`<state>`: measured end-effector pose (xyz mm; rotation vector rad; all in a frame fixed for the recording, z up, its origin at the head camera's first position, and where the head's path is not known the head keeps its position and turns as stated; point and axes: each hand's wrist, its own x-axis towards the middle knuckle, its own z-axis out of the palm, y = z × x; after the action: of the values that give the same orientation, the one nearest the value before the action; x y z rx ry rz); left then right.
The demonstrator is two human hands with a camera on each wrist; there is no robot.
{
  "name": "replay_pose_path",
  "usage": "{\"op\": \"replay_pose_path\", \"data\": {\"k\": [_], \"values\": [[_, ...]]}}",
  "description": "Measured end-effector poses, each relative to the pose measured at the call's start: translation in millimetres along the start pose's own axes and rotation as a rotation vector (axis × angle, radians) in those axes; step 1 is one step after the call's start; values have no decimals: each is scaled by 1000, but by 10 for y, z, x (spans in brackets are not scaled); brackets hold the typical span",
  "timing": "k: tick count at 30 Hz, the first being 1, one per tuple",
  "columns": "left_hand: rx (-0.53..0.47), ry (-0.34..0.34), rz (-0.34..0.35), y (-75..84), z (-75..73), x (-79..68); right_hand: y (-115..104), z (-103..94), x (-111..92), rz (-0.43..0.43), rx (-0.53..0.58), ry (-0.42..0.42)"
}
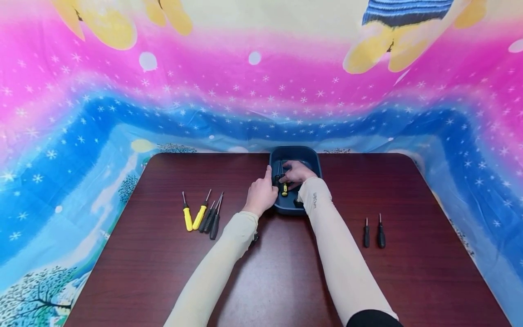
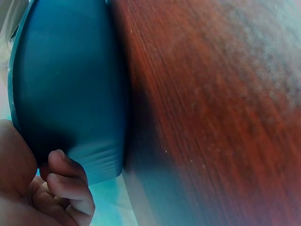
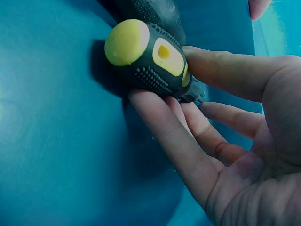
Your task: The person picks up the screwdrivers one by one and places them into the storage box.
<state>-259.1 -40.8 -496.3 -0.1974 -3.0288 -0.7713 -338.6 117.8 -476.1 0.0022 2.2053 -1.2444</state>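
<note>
A dark blue plastic bin (image 1: 295,210) stands at the far middle of the table. My left hand (image 1: 262,193) grips its left side wall, with curled fingers (image 2: 70,181) against the outside in the left wrist view. Inside the bin, my right hand (image 1: 299,172) pinches a black-and-yellow screwdriver (image 3: 157,63) by its stubby handle, between thumb and fingers. The handle's yellow end points toward the near side of the bin. Next to it in the right wrist view lies another dark textured handle (image 3: 162,19), its far part cut off by the frame.
On the table's left lie two yellow-handled screwdrivers (image 1: 199,217) and several black-handled screwdrivers (image 1: 214,226), side by side. Two small black screwdrivers (image 1: 381,237) lie apart on the right. A patterned cloth (image 1: 253,100) hangs behind the table's far edge (image 1: 212,153).
</note>
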Motion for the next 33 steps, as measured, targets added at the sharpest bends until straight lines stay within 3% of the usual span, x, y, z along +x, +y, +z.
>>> {"op": "replay_pose_path", "data": {"k": [24, 33], "values": [[-24, 5, 8, -6, 0, -10, 36, -27, 58, 3, -25, -4], [-22, 8, 9, -9, -2, -10, 12, -61, -30, -3, -15, -6]]}}
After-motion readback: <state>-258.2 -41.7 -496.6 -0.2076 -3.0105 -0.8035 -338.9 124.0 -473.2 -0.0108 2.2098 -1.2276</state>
